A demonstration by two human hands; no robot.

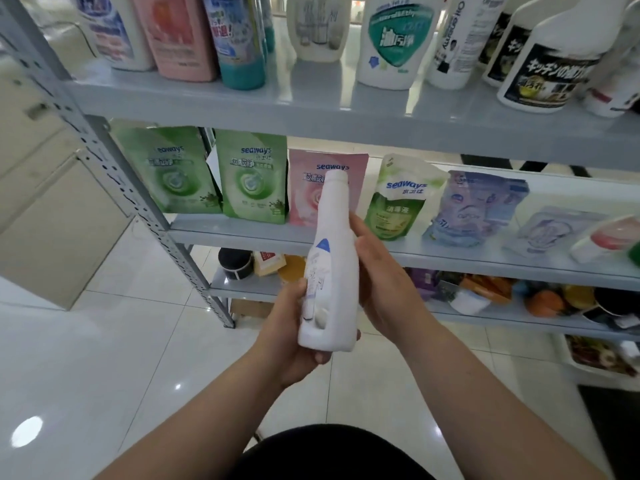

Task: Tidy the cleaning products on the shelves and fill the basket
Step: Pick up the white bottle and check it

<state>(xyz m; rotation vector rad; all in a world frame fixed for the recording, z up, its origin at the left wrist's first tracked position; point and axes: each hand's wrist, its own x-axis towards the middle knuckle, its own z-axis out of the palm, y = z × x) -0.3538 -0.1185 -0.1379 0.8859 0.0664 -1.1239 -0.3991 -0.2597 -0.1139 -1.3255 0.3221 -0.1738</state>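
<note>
A white capless bottle (332, 265) with a small blue mark is held upright in front of the shelves, its neck pointing up. My left hand (294, 337) grips its base from below and the left side. My right hand (381, 282) wraps round the bottle's right side near the middle. The middle shelf (450, 254) behind it carries refill pouches: two green (252, 181), one pink (308, 188), a green-and-white one (398, 202) and a bluish one (478, 209). No basket is in view.
The top shelf (311, 109) holds several bottles, among them a pink one (176, 32), a teal one (239, 39) and white ones (394, 39). The bottom shelf (242, 289) has mixed goods. A perforated grey upright (114, 161) stands left; glossy tiled floor (104, 358) lies below.
</note>
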